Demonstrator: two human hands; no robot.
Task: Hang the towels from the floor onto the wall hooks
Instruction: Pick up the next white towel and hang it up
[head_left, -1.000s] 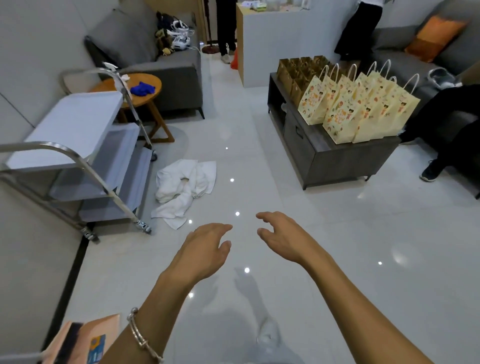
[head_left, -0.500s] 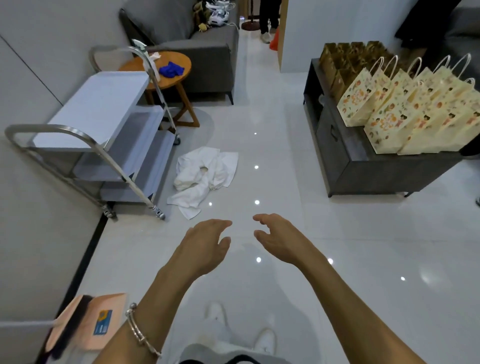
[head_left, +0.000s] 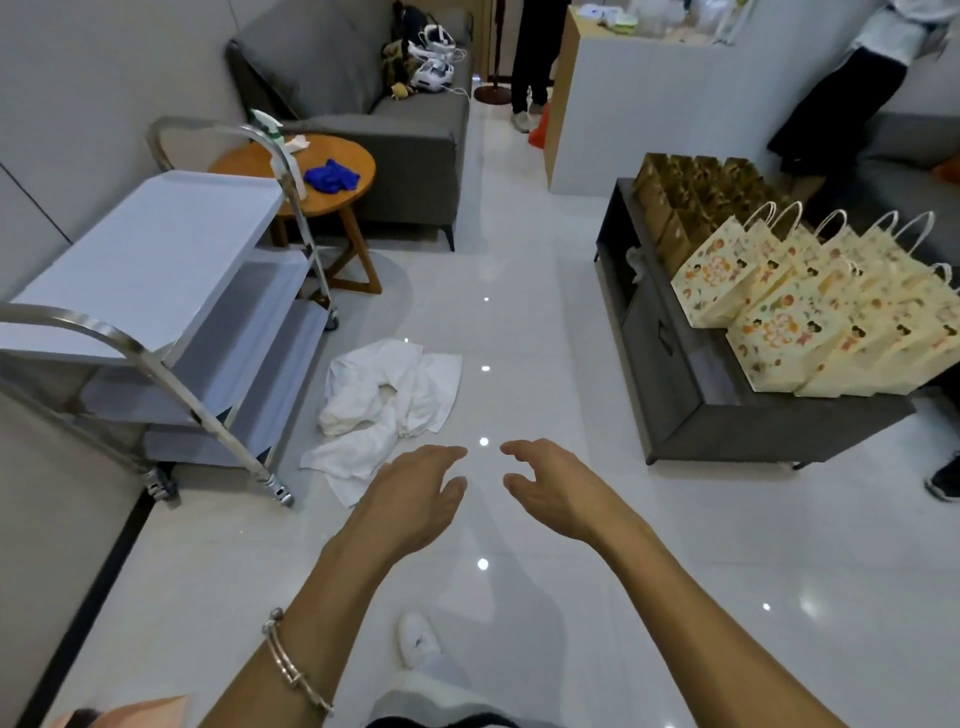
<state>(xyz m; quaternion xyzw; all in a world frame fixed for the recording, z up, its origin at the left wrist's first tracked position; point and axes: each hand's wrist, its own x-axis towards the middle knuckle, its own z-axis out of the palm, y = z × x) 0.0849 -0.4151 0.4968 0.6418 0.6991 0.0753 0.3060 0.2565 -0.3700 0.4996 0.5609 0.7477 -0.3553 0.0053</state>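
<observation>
**A:** What takes up the most room?

**B:** The glossy white floor (head_left: 519, 322). After that comes a grey sofa (head_left: 415, 135) at the far end, with white gadgets (head_left: 434, 67) lying on its seat.

**A:** And along the left wall?

**B:** A steel trolley (head_left: 145, 260) with three grey shelves, one above the other. On the right, opposite it, stands a low dark worktop (head_left: 727, 431).

**A:** What is on that one?

**B:** Paper bags. Printed cream bags (head_left: 779, 332) with cord handles stand in rows at the near end, touching each other. Plain brown bags (head_left: 691, 192) are packed behind them. I cannot tell what any of them contain.

**A:** Anything smaller?

**B:** A round wooden worktop (head_left: 337, 150) stands between the trolley and the sofa. It holds a crumpled blue cloth (head_left: 332, 176) and a spray bottle (head_left: 266, 119), which is partly hidden by the trolley rail.

**A:** Where are the towels?

**B:** The white towels (head_left: 384, 405) lie in a rumpled heap on the floor, just beside the trolley's near wheels.

**A:** And the hands?

**B:** Both are stretched out palm down, with relaxed, slightly curved fingers, and they hold nothing. The left hand (head_left: 415, 493) is near the closest edge of the heap. The right hand (head_left: 556, 488) is beside it, a little apart. There is a bracelet (head_left: 291, 665) on the left wrist.
</observation>
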